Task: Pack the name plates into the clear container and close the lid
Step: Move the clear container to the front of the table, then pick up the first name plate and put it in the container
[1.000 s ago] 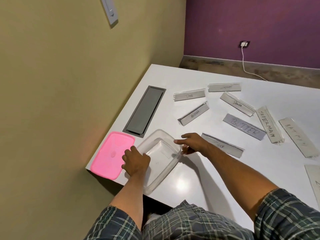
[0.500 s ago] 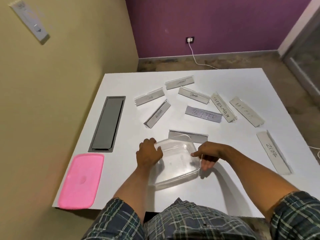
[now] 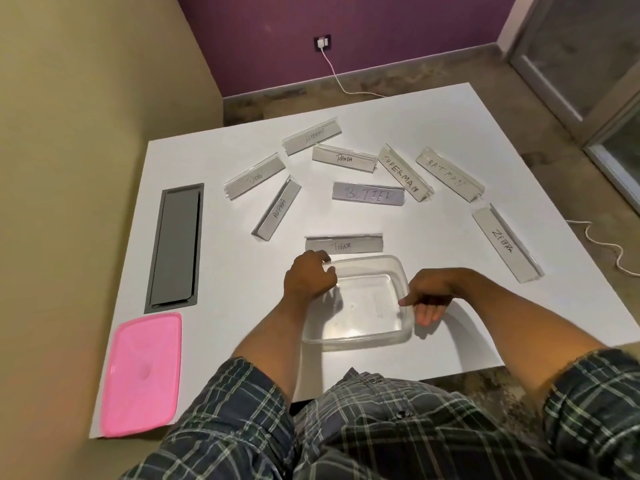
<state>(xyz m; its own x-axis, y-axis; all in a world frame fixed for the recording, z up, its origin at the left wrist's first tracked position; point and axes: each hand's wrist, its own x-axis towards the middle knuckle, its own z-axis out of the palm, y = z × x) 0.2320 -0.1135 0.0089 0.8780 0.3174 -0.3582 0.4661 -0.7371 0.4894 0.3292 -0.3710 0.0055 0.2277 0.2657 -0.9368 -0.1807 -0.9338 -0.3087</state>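
Observation:
The clear container (image 3: 360, 336) sits empty near the table's front edge. My left hand (image 3: 308, 277) grips its far left corner, fingers curled over the rim. My right hand (image 3: 427, 294) holds the right rim, forefinger over the edge and the other fingers outside the wall. The pink lid (image 3: 142, 374) lies flat at the front left corner. Several name plates lie scattered beyond: TIGER (image 3: 344, 244) just behind the container, ALPHA (image 3: 277, 209), DOG (image 3: 254, 177), ELEPHANT (image 3: 313, 136), PANDA (image 3: 344, 158), BUTTER (image 3: 367, 194), SUPERMAN (image 3: 403, 174), BATMAN (image 3: 448, 174), ZEBRA (image 3: 505, 244).
A grey cable hatch (image 3: 176, 247) is set into the white table (image 3: 225, 306) on the left, close to the olive wall. A white cable (image 3: 337, 76) runs from a wall socket across the floor behind the table. A glass door stands at the far right.
Both hands have slid the container from beside the pink lid rightward to the front middle of the table, just in front of the TIGER plate. The lid stayed put.

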